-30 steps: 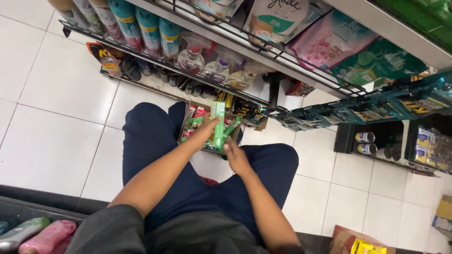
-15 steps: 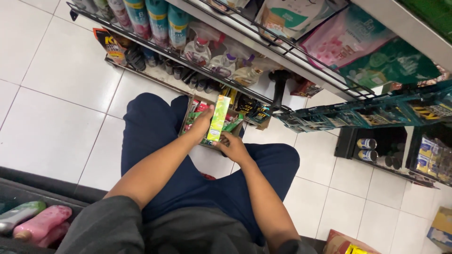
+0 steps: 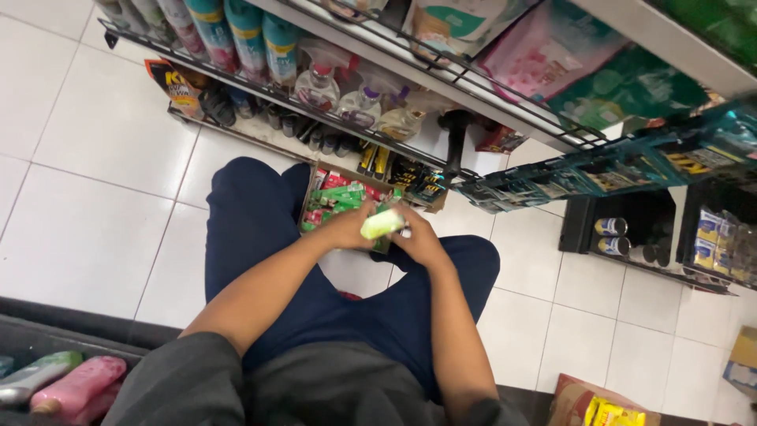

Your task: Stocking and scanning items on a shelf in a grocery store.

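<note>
I am crouched on a white tiled floor in front of shop shelves, my knees in dark blue trousers spread apart. My left hand and my right hand meet over a small cardboard box on the floor that holds several green and red packets. Both hands grip one light green packet, which lies tilted across them and is blurred by movement.
A low wire shelf carries tall coloured bottles, spray bottles and dark tubes. Teal display racks jut out at right, with cans on a black shelf below. Pink and green bottles lie at bottom left, a red bag at bottom right.
The green packet stood upright in my hands over the box; now it is turned flatter and held lower between both hands. The view has shifted slightly.
</note>
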